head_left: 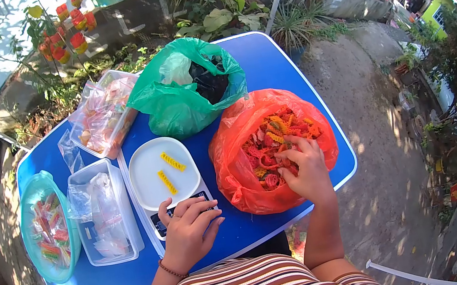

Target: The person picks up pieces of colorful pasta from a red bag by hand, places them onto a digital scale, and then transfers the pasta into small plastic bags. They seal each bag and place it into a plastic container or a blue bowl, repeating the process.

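Note:
My right hand [304, 167] reaches into an orange plastic bag [239, 171] full of coloured spiral pasta [270, 135], fingers closed around some pieces. My left hand [189, 227] rests on the front of a white kitchen scale [154, 203], fingers curled over its dark display panel [163, 221] and holding nothing. Two yellow pasta spirals [170, 172] lie on the scale's white plate [149, 158].
A green bag [180, 105] with dark contents sits at the back of the blue table [276, 68]. A clear box of plastic bags [104, 211], a teal tub [44, 230] of coloured pieces and a packed container [102, 112] stand left. Plants and concrete ground surround the table.

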The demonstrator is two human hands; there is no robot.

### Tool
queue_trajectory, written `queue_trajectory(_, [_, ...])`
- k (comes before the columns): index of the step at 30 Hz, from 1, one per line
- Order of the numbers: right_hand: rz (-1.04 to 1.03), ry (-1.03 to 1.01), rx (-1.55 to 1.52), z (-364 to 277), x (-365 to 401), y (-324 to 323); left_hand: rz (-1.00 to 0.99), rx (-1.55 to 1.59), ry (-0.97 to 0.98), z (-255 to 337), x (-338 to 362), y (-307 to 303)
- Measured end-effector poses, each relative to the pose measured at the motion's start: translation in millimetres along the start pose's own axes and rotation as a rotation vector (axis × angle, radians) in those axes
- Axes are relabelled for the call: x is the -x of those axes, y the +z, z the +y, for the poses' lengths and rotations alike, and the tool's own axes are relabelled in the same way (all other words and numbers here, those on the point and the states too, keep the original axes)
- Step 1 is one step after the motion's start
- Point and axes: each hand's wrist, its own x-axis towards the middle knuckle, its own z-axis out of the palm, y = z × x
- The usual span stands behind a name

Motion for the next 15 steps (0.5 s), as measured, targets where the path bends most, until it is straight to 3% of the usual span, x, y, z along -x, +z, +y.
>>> queue_trajectory(7, [-0.008, -0.119, -0.134, 11, -16, 28, -0.024, 0.075, 0.218, 6, -28, 25])
queue_trajectory(10, [-0.040, -0.045, -0.005, 10, -22, 38, -0.110, 0.010, 0.282, 16, -44, 36])
queue_trajectory(13, [0.082, -0.083, 0.158, 5, -18, 47, -0.169, -0.042, 0.276, 17, -47, 48])
queue_trajectory(15, [0.003, -0.027, 0.170, 4, -18, 42, -0.204, -0.059, 0.245, 17, -46, 50])
